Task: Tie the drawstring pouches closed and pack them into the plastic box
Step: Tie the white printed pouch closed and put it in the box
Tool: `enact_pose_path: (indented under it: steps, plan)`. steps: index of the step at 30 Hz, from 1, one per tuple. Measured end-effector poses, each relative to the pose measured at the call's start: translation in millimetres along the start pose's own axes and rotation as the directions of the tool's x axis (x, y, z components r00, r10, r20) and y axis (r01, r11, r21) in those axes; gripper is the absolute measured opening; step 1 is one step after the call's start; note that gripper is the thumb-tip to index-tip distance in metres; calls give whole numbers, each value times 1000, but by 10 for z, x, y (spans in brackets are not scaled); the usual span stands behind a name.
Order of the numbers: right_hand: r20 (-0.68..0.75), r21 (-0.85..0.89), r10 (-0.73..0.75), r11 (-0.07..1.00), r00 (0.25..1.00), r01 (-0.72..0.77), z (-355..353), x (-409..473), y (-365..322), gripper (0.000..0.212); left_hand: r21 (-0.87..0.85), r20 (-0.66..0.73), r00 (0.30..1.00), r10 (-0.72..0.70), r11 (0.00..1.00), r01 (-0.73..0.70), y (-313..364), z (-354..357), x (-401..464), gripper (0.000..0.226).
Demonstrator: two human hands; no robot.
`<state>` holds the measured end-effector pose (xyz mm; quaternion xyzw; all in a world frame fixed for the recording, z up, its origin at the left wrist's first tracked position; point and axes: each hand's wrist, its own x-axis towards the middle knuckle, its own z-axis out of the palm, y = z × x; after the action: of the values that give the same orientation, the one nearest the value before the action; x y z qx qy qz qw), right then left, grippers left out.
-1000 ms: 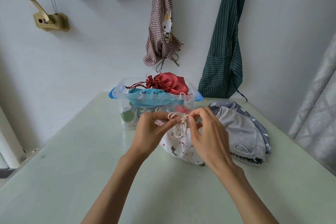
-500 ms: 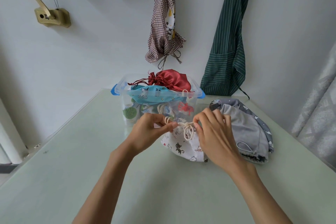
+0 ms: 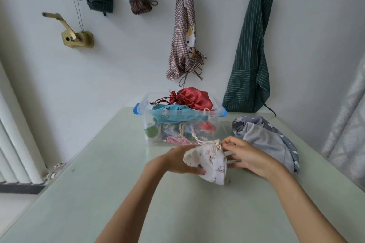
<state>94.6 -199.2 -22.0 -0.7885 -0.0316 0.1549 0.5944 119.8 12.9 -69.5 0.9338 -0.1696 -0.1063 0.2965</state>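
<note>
Left hand: grips the white printed pouch from the left, fingers wrapped under and behind the fabric.
Right hand: thumb and forefinger pinch at the gathered neck of the white printed pouch; remaining fingers lie against its right side.
White printed pouch: held between both hands, just in front of the plastic box; whether its lower corner touches the table cannot be determined.
Drawstring: cream cord, trails from the cinched neck toward the box; a finished knot is probably present, but the view is too blurred to confirm.
Plastic box: clear, blue handles, at the far side of the table; filled above the rim.
Box contents: red satin pouch on top, blue printed pouch beneath it, more pouches below.
Grey pouches: lie flat on the table, right of the box, behind the right hand.
</note>
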Motion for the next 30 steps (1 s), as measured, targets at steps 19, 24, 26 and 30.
enact_pose_path:
  steps: [19, 24, 26, 30]
  plan:
    - [-474, -375, -772, 613, 424, 695, 111, 754, -1167, 21, 26, -744, 668, 0, 999, 29, 766, -1695, 453, 37]
    - [-150, -725, -764, 517, 628, 455, 205, 1181, -702, 26, 328, -551, 830, 83, 937, 124, 334, -1447, 699, 30]
    - [-5, -784, -623, 488, 782, 384, 206, 1158, -596, 35, 494, -399, 898, 186, 868, 40, 147, -1396, 658, 35]
    - [123, -904, -580, 269, 805, 333, 95, 1122, -590, 43, 594, -227, 961, 156, 804, 10, -67, -1457, 588, 39]
